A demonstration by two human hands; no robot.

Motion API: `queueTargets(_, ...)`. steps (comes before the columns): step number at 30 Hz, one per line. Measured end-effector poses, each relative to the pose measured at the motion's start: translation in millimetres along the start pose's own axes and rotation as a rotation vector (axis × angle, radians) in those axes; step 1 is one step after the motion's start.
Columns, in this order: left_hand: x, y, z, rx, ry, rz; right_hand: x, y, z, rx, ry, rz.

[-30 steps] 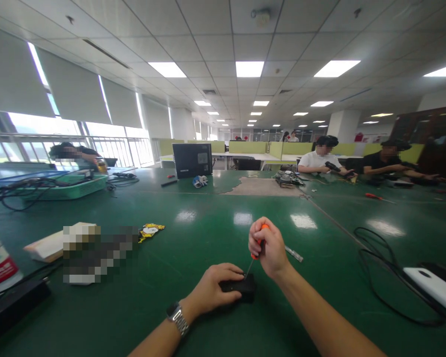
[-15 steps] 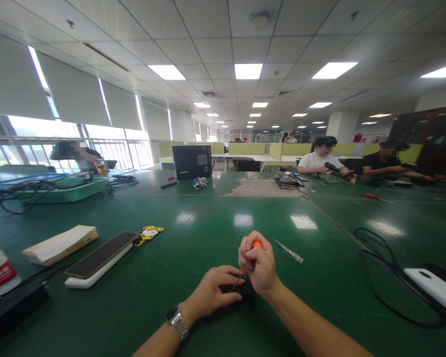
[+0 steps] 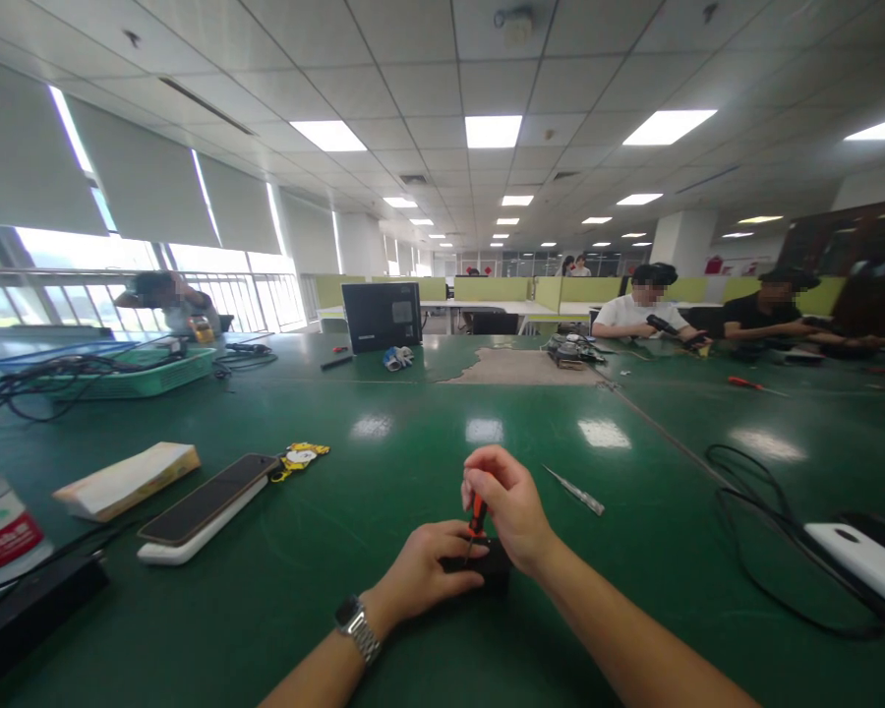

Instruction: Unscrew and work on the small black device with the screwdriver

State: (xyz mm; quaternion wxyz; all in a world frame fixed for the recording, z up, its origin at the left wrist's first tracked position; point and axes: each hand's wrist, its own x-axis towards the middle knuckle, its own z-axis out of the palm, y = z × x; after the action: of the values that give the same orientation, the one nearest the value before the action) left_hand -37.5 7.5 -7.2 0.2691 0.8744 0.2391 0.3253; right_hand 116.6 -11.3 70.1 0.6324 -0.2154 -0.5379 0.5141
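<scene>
My right hand [image 3: 512, 506] has its fingers closed around the upper end of an orange-and-black screwdriver [image 3: 477, 515]. The screwdriver stands nearly upright, its shaft pointing down at the top of a small black box-like object [image 3: 496, 565]; whether the tip sits in a screw is too small to tell. With thumb and fingers on either side, my left hand [image 3: 437, 570] grips that black object against the green table. A clear-handled tester screwdriver [image 3: 575, 491] lies to the right of my right hand.
On the left are a phone [image 3: 210, 497] on a white slab, a tissue pack [image 3: 129, 480], a bottle [image 3: 4, 531] and a green basket [image 3: 147, 372] of cables. A black cable [image 3: 752, 590] and a white device [image 3: 862, 565] lie right. Co-workers sit at the far side.
My right hand's fist has loosened into a fingertip hold higher on the screwdriver, which now stands more upright. My left hand stays on the black object. The view has shifted slightly.
</scene>
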Motion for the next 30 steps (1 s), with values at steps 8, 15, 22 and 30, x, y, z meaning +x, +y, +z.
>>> queueTargets(8,0,-3,-0.3,-0.013,0.007,-0.015,5,-12,-5,-0.116,-0.028,0.104)
queueTargets(15,1,-1,2.5,-0.021,0.015,-0.009,6,-11,-2,0.055,0.010,0.134)
queueTargets(22,3,1,6.1,-0.008,0.015,-0.004,0,-20,2,-0.057,-0.055,0.207)
queueTargets(30,1,2,5.3,-0.001,0.017,-0.017,1,-22,-2,-0.137,-0.127,0.136)
